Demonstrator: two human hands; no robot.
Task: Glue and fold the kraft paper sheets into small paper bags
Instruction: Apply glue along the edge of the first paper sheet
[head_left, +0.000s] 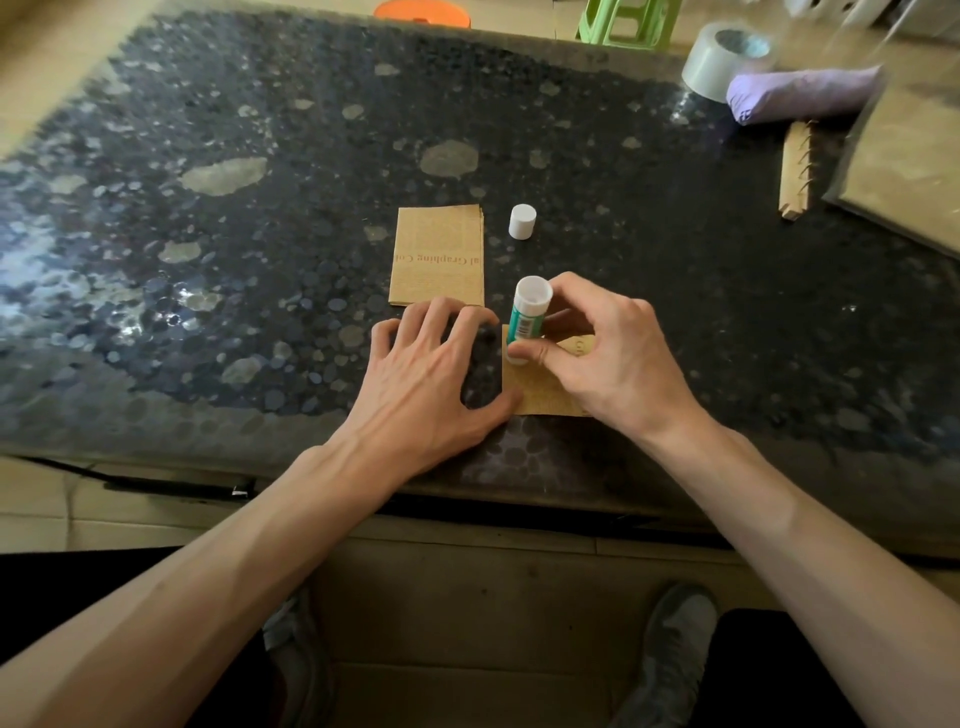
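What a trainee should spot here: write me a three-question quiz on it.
1. True or false: the white cap sits on the glue stick.
2. Which hand grips the glue stick?
3. The left hand lies: A) on the white cap; B) at the left edge of the kraft sheet, fingers spread on the table; C) round the glue stick.

Key
1. False: the cap stands alone on the table, beyond the hands.
2. The right hand.
3. B.
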